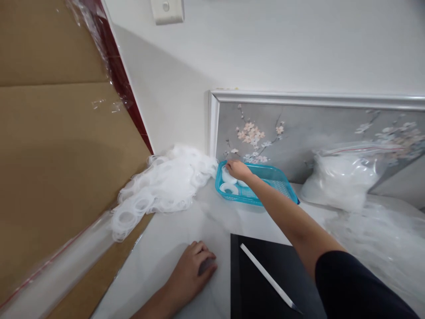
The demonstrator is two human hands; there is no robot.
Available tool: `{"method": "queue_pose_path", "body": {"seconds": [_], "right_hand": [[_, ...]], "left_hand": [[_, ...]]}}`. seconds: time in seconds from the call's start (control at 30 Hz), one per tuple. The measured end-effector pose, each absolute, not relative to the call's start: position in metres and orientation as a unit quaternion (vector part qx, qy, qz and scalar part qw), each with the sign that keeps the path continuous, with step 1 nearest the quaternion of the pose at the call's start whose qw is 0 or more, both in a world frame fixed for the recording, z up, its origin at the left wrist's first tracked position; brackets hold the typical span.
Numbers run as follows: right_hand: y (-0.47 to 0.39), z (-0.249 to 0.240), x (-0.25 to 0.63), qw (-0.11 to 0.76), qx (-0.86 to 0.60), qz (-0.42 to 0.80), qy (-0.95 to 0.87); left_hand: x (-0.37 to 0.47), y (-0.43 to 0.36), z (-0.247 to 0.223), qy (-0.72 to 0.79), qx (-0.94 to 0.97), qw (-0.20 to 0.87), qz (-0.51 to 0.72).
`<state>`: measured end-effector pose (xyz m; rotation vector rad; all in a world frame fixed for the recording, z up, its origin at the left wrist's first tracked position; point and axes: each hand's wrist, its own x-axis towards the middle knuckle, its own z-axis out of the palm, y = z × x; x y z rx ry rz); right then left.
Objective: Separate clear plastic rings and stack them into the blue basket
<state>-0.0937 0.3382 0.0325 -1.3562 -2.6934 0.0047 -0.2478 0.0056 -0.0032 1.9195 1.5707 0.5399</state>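
Rings (pixel 229 189) of white material lie at the left end of the blue basket (pixel 245 200), which stands on the table (pixel 212 221) by the wall. My right hand (pixel 239 169) reaches in over them, fingertips down at the rim end; I cannot tell whether they grip one. My left hand (pixel 190 271) rests on the table, fingers loosely curled, thumb apart, beside the black mat (pixel 255 288) and near the pile of translucent rings (pixel 166 179).
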Motion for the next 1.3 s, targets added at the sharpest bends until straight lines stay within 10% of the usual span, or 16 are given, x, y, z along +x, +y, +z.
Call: {"method": "queue_pose_path", "body": {"seconds": [1.0,1.3], "right_hand": [[0.322,0.035,-0.066,0.078,-0.412,0.022,-0.907],[0.204,0.071,-0.029,0.227,-0.450,0.171,-0.846]], "left_hand": [[-0.247,0.007,0.004,0.594,0.719,0.292,0.213],[-0.296,0.023,0.024,0.657,0.697,0.062,0.281]]}}
